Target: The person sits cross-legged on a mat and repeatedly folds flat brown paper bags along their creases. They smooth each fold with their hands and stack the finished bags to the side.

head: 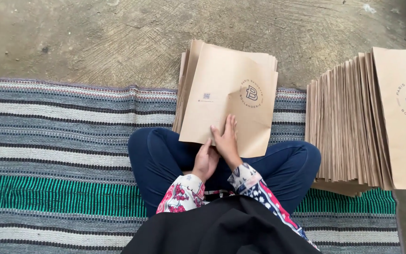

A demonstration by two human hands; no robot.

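Paper bag: flat, brown, top of small pile, 12 o'clock from crossed legs, near edge over knees.
Right hand: fingers straight, together, pressed flat on bag's near edge.
Left hand: fingers loosely curled, tips at bag's lower edge; grip unclear.
Second stack: bags fanned, 3 o'clock.
Surface: striped woven mat on bare concrete floor.

Tan paper bag stack centre, larger fanned bag stack right
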